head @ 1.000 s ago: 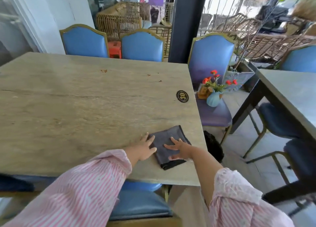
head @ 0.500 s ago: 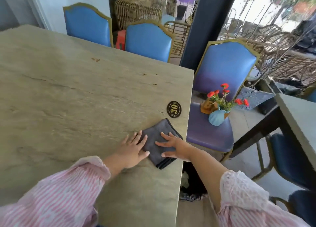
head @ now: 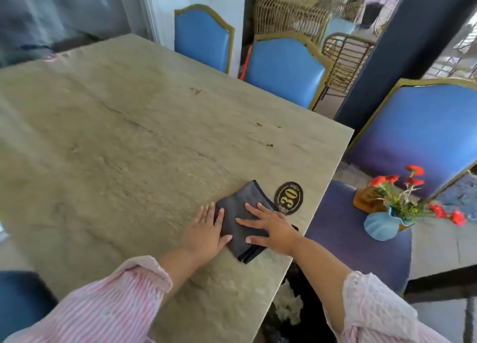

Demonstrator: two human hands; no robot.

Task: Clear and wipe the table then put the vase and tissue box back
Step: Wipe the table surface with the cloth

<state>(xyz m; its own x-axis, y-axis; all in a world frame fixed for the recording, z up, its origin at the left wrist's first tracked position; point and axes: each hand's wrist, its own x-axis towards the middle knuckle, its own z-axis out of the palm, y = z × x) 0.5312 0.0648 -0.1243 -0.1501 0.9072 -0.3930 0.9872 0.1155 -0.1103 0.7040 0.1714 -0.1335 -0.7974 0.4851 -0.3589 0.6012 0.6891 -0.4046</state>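
A folded dark grey cloth (head: pixel 240 206) lies on the beige stone table (head: pixel 129 149) near its right edge. My left hand (head: pixel 206 231) presses flat on the cloth's left side, fingers straight. My right hand (head: pixel 268 226) lies flat on the cloth's right side, fingers spread. A light blue vase (head: pixel 384 225) with red flowers stands on the seat of a blue chair (head: pixel 361 239) to the right of the table. Behind it on the same seat sits a brown wooden tissue box (head: pixel 366 200).
A black oval plaque with the number 30 (head: pixel 288 197) is fixed to the table beside the cloth. Blue chairs (head: pixel 284 69) line the far side. A dark pillar (head: pixel 402 46) and wicker furniture (head: pixel 291 15) stand behind. A black bin (head: pixel 291 311) sits under the table's edge.
Both hands have slid the cloth away from the near edge, toward the number plaque. The camera has swung and come closer.
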